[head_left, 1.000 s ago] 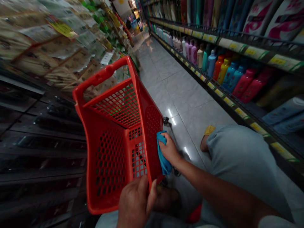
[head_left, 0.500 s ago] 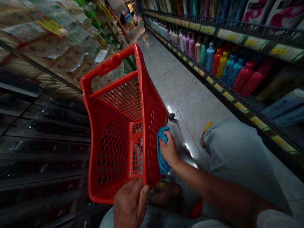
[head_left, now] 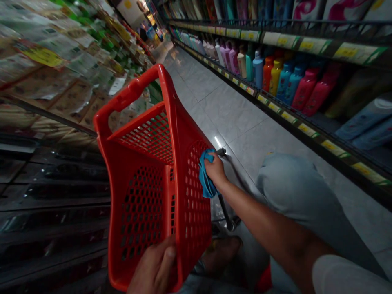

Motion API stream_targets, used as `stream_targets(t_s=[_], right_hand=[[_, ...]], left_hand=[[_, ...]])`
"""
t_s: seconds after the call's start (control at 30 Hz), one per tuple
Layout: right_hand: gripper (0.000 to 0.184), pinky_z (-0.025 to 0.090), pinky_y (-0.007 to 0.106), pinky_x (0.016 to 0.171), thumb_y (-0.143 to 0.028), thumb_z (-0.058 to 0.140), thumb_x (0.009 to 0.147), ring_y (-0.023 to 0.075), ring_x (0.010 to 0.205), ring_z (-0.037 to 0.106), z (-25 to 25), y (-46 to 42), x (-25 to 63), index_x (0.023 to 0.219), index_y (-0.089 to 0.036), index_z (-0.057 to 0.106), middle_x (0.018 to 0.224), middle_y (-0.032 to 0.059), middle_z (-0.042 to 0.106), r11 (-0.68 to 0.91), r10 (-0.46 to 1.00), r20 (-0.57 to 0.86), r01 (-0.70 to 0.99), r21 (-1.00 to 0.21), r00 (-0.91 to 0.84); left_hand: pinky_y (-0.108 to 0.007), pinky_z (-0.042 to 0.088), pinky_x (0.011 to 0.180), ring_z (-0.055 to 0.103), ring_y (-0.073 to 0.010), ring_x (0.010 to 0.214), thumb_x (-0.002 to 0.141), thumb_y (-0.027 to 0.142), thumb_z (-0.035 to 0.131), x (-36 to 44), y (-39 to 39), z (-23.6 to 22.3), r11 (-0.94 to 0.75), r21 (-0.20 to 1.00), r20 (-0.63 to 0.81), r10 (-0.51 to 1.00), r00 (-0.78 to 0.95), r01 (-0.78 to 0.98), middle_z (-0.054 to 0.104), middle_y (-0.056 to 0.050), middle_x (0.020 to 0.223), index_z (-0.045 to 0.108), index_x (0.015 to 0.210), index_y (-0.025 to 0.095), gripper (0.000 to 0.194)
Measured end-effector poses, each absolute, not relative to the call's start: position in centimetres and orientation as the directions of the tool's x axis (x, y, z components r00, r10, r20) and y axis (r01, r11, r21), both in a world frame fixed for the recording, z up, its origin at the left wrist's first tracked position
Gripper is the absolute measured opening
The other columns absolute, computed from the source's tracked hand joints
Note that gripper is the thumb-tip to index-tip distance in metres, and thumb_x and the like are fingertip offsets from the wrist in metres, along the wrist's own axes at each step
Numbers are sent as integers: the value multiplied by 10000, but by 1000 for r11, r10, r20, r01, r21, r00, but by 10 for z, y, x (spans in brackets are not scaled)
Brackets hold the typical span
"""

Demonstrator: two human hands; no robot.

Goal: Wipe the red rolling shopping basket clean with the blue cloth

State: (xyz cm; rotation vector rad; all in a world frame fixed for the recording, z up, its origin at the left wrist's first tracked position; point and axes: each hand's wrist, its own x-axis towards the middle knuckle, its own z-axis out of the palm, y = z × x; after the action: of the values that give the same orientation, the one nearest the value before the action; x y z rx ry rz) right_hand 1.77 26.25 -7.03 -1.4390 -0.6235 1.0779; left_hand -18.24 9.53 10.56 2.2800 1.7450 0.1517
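A red plastic shopping cart (head_left: 170,134) with perforated walls stands tilted before my knees, its handle at the far end. My left hand (head_left: 154,265) is closed on the cart's near rim, and part of its fingers is hidden. On the outside of the right wall my right hand (head_left: 215,168) presses a bunched blue cloth (head_left: 207,183), with the fingers wrapped into it. The inside of the cart shows bare floor and mesh. Below the wall, a dark caster (head_left: 221,152) and a leg of the frame stick out.
On the right runs a shelf (head_left: 286,116) with price tags and coloured bottles (head_left: 283,83). To the left stand racks of packaged goods (head_left: 45,87). A grey tiled floor (head_left: 203,92) stretches down the aisle. My bent knee (head_left: 294,192) is close to my right arm.
The cart has tipped and turned slightly, with its handle lower and further left in view. My right hand and the cloth have slid a little along the outer wall, away from me.
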Motion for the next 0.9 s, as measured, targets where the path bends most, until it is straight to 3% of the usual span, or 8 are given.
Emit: stream_targets(t_s=[0.1, 0.17, 0.33, 0.4, 0.5, 0.63, 0.7, 0.9], right_hand=[[264, 500, 316, 967, -240, 520, 868, 194, 1037, 645, -30, 295, 25, 1118, -236, 604, 1070, 45, 683, 229, 884, 157, -115, -967, 441], [301, 461, 337, 1047, -202, 536, 854, 201, 1162, 609, -28, 305, 28, 1144, -247, 606, 1182, 62, 663, 345, 851, 298, -31, -938, 432], [256, 492, 395, 966, -137, 498, 808, 249, 1066, 640, -100, 295, 30, 1027, -198, 617, 1055, 112, 678, -206, 794, -248, -138, -969, 554], [197, 503, 430, 897, -116, 484, 789, 284, 968, 650, -117, 293, 28, 923, -189, 607, 920, 123, 661, -306, 747, -351, -178, -935, 564], [211, 480, 436, 953, -104, 489, 778, 284, 1020, 626, -98, 300, 21, 933, -204, 592, 965, 118, 641, -266, 756, -308, -160, -951, 578], [293, 431, 388, 1073, -138, 520, 816, 239, 1161, 565, -45, 302, 11, 1079, -241, 596, 1150, 91, 608, 167, 831, 146, 10, -986, 536], [302, 434, 397, 1078, -134, 513, 817, 239, 1166, 556, -41, 291, 6, 1091, -236, 588, 1161, 97, 594, 277, 817, 260, 46, -960, 514], [283, 465, 454, 1013, -88, 481, 734, 246, 1015, 570, -84, 228, -16, 975, -227, 533, 1020, 81, 570, -176, 834, -200, -94, -980, 514]], left_hand=[[-287, 624, 702, 763, -242, 853, 933, 664, 478, -175, 109, 92, -122, 325, -101, 981, 163, 938, 802, -84, 948, 770, 1050, 203, 559], [-291, 614, 678, 744, -244, 821, 910, 658, 525, -167, 111, 85, -71, 379, -137, 982, 132, 923, 790, -78, 907, 754, 1069, 185, 549], [-262, 566, 582, 689, -209, 675, 927, 608, 533, -157, 105, 84, -20, 422, -153, 984, 92, 907, 724, -54, 721, 753, 917, 180, 482], [-273, 577, 603, 696, -216, 691, 921, 602, 549, -159, 104, 86, -22, 409, -137, 987, 85, 912, 737, -66, 747, 759, 904, 190, 462], [-317, 614, 708, 733, -257, 838, 885, 629, 588, -163, 104, 86, -45, 379, -98, 991, 88, 924, 781, -99, 925, 767, 981, 193, 480], [-298, 597, 680, 715, -235, 796, 912, 627, 540, -160, 105, 81, -38, 399, -120, 988, 93, 916, 766, -77, 876, 751, 984, 188, 493], [-280, 570, 651, 689, -212, 748, 940, 614, 501, -154, 107, 80, -18, 430, -126, 989, 80, 903, 738, -57, 801, 734, 943, 187, 487], [-259, 468, 593, 592, -166, 622, 967, 637, 407, -143, 118, 81, -29, 477, -98, 992, 85, 878, 633, -21, 645, 589, 697, 202, 543]])
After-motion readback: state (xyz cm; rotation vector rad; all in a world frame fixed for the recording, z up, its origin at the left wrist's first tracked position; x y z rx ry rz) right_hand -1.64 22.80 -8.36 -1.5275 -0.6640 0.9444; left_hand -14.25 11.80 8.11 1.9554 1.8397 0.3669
